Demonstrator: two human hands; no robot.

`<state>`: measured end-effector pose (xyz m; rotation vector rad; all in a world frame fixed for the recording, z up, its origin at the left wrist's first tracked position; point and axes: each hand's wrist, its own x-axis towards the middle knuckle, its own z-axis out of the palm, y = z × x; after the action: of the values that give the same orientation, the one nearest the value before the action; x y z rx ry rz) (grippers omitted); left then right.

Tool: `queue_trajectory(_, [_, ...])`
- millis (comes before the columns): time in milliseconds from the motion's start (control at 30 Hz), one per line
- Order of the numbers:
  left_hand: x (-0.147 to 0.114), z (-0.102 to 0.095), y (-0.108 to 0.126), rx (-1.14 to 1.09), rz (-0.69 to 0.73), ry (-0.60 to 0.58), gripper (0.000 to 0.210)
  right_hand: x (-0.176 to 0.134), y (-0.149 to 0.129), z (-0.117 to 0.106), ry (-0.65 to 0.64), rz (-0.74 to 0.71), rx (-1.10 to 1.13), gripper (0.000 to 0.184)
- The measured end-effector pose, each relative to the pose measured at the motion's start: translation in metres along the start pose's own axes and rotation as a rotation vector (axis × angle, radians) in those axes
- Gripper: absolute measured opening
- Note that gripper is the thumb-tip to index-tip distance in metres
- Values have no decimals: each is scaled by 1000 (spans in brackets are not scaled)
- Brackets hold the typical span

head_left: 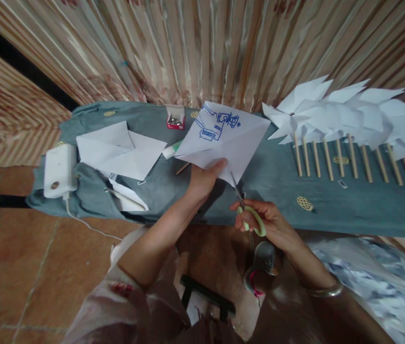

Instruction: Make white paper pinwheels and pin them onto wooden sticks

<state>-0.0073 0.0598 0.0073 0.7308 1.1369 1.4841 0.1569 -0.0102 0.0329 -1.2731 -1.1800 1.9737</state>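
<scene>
My left hand (206, 179) grips a square sheet of white paper (245, 131) near its lower edge, thumb on top. Blue line drawings mark the sheet's upper left part. A cut runs in from its left corner. In my right hand (263, 217) is a pair of scissors (254, 217) with pale green handles, fingers through the loops. The blades reach the paper's bottom corner. Beneath the sheet's left side, a glue stick (170, 151) and a wooden stick (183, 168) are partly covered.
Several white paper pinwheels (331, 117) on wooden sticks lie at the right of the cloth-covered table (260, 191). More paper sheets (116, 148) and a white power bank-like box (60, 170) with a cable are left. A small red box (175, 122) of metal pins stands at the back.
</scene>
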Motion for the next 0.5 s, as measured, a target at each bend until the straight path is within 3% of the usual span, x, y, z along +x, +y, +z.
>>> queue_trajectory(500, [-1, 1, 1, -4, 13, 1, 54, 0, 0, 1, 18, -6, 7, 46])
